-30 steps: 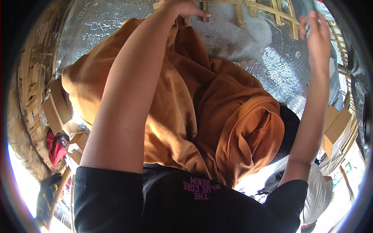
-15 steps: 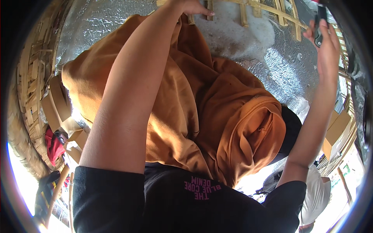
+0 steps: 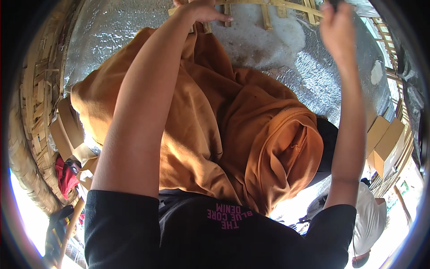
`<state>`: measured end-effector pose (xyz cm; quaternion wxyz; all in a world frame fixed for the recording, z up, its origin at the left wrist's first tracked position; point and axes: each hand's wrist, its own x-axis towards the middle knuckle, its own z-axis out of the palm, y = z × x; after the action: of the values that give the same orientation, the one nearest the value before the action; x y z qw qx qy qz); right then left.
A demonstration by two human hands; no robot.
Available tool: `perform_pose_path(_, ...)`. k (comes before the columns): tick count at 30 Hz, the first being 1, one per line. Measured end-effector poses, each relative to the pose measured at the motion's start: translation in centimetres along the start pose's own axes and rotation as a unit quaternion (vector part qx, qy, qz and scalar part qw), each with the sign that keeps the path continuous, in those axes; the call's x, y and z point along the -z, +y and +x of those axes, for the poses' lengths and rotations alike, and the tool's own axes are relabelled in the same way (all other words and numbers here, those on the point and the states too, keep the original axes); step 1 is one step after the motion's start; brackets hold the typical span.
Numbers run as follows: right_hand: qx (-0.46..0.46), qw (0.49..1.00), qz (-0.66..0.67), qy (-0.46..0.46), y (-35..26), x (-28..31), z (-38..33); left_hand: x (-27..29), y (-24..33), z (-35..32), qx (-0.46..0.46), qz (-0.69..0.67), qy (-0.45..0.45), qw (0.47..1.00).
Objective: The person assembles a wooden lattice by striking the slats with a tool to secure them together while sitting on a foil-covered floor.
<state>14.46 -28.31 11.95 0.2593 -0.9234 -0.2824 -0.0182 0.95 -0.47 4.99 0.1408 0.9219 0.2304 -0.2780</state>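
At the upper edge, my left hand [image 3: 207, 10] lies on a lattice of pale bamboo strips [image 3: 267, 18]. Its thumb stretches to the right along the strips; the curled fingers are partly cut off by the picture's edge. My right hand [image 3: 338, 29] is raised at the upper right, closed round a dark tool [image 3: 333, 3] and slightly smeared by motion. Most of that tool is out of view; half a second ago it showed a black handle, a metal part and a touch of red. Orange-brown cloth [image 3: 201, 103] lies bunched across my lap.
Silvery foil-like sheeting [image 3: 112, 33] with a whitish stained patch [image 3: 268, 45] spreads beneath the lattice. Woven bamboo wall [image 3: 38, 89] curves along the left. Open cardboard boxes [image 3: 385, 139] stand on both sides. A person in a white shirt [image 3: 369, 219] is at the lower right.
My right hand has swung left and up with the tool, toward the lattice's right end. The left hand stays at the lattice. The whole view has shifted a little.
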Motion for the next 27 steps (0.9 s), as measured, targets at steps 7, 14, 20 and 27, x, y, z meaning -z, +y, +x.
perform_pose_path(7,-0.012,0.982,0.188,0.027,-1.2,4.0,1.1,-0.2,1.4,0.9,-0.031,-0.034,0.007,0.999)
perform_pose_path(14,0.079,0.994,-0.072,0.004,0.8,-0.1,-0.5,-0.4,0.2,1.1,-0.019,-0.022,0.013,0.999)
perform_pose_path(20,-0.088,0.980,0.074,-0.160,-0.4,2.3,-0.8,-1.3,-0.4,2.9,-0.024,-0.015,0.041,0.999)
perform_pose_path(27,-0.131,0.941,0.310,-0.045,1.6,2.1,-0.2,-1.1,0.2,1.7,-0.026,0.024,0.015,0.999)
